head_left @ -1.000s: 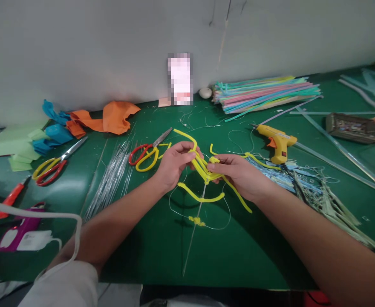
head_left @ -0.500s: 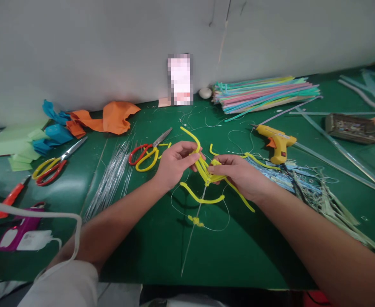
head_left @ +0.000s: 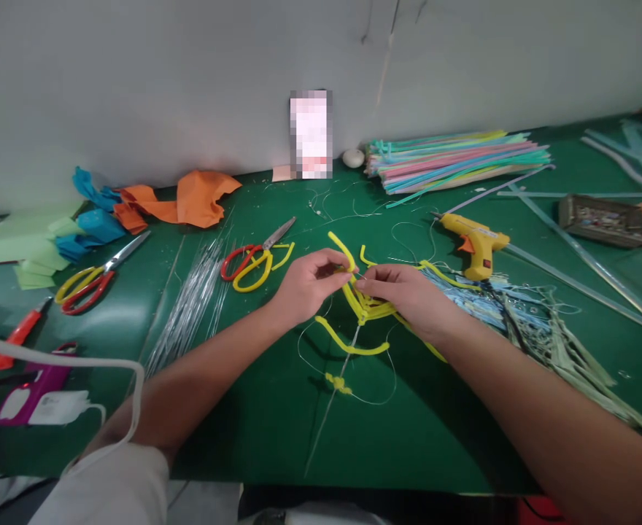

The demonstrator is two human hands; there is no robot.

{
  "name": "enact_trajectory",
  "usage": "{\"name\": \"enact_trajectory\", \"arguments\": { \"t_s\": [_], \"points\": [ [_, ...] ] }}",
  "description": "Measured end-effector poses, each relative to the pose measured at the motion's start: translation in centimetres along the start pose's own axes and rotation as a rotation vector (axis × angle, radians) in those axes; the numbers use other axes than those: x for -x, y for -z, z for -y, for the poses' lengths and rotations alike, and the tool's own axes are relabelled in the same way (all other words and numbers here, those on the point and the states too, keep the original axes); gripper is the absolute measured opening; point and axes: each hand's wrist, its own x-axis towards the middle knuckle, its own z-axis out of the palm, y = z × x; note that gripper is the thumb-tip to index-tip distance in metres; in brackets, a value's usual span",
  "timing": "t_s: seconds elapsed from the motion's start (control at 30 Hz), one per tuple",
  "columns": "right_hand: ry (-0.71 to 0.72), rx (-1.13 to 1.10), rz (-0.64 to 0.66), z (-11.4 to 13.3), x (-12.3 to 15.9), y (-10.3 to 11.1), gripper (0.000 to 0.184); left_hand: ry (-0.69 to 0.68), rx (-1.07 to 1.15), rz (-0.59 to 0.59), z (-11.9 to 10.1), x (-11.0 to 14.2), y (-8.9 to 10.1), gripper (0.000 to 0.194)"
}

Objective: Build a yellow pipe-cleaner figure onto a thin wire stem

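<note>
My left hand (head_left: 315, 283) pinches a yellow pipe cleaner (head_left: 341, 249) whose free end sticks up past the fingertips. Close beside it, my right hand (head_left: 403, 293) is closed around the yellow pipe cleaner frame (head_left: 362, 316), and a thin wire end shows between the two sets of fingertips. From the frame's point a wire stem (head_left: 327, 415) runs down toward me. A curved yellow pipe cleaner (head_left: 348, 350) crosses the stem, with a small yellow cluster (head_left: 338, 383) and a thin wire loop below. The fingers hide part of the frame.
Red-and-yellow scissors (head_left: 252, 270) lie left of my hands, near loose wires (head_left: 190, 299). A second pair of scissors (head_left: 99, 281) lies farther left. To the right are a yellow glue gun (head_left: 473, 244) and a small box (head_left: 602, 221). Colourful pipe cleaners (head_left: 457, 164) lie behind.
My left hand has shifted slightly right and down, bringing its fingertips against my right hand's. The frame and stem have moved a little right and down too.
</note>
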Motion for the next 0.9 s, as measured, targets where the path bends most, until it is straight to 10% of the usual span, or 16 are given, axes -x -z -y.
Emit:
{"name": "enact_trajectory", "arguments": {
  "t_s": [0.67, 0.9],
  "points": [
    [0.057, -0.045, -0.043, -0.4, -0.1, -0.3, 0.030, 0.276, 0.235, 0.119, -0.1, -0.7, 0.9, 0.048],
    [0.022, -0.168, -0.003, -0.2, -0.1, 0.0, 0.017, 0.396, 0.081, 0.279, -1.4, -0.6, 1.4, 0.024]
  ]
}}
